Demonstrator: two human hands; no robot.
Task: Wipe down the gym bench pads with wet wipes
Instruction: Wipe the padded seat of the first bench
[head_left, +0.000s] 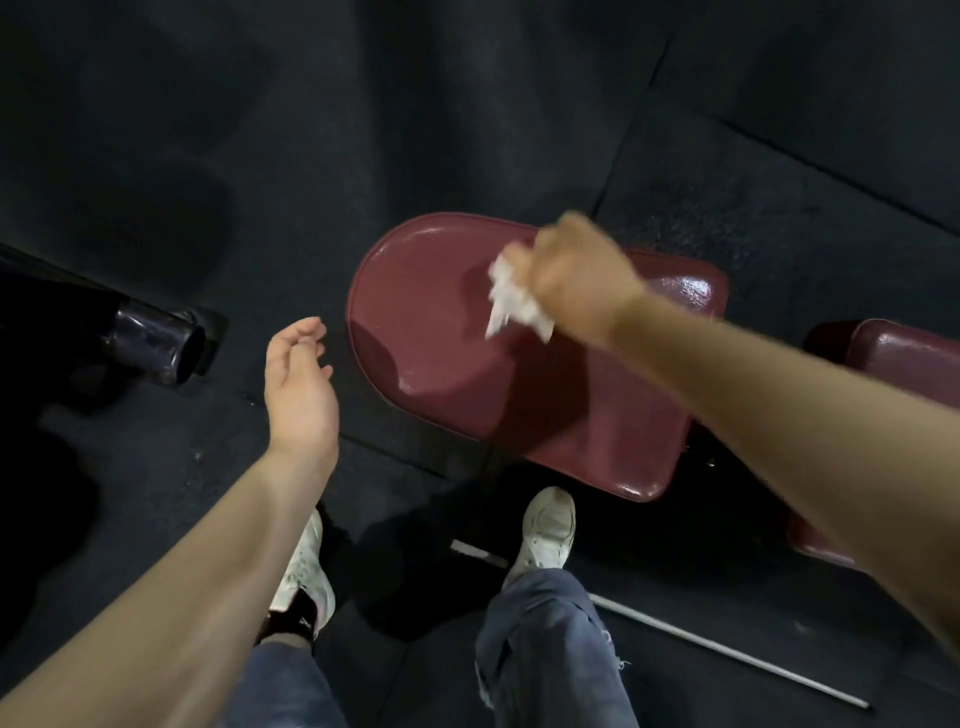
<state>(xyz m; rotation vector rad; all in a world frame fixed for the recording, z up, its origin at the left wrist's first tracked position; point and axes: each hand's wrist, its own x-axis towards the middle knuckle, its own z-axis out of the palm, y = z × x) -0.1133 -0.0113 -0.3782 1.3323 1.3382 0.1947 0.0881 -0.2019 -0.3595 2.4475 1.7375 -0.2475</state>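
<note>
My right hand (576, 275) grips a crumpled wet wipe (511, 301) that hangs just below its fingers, over the maroon bench pad (441, 332). My left hand (298, 387) hangs relaxed and empty, left of the pad, over the dark floor (311, 130).

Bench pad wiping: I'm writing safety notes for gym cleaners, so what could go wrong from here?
The wet wipe is bunched in the right hand, so it may cover little of the maroon pad per pass and leave patches unwiped. A metal bar lies on the floor beside the right shoe, a likely trip hazard. The second pad at the right could be missed.
</note>
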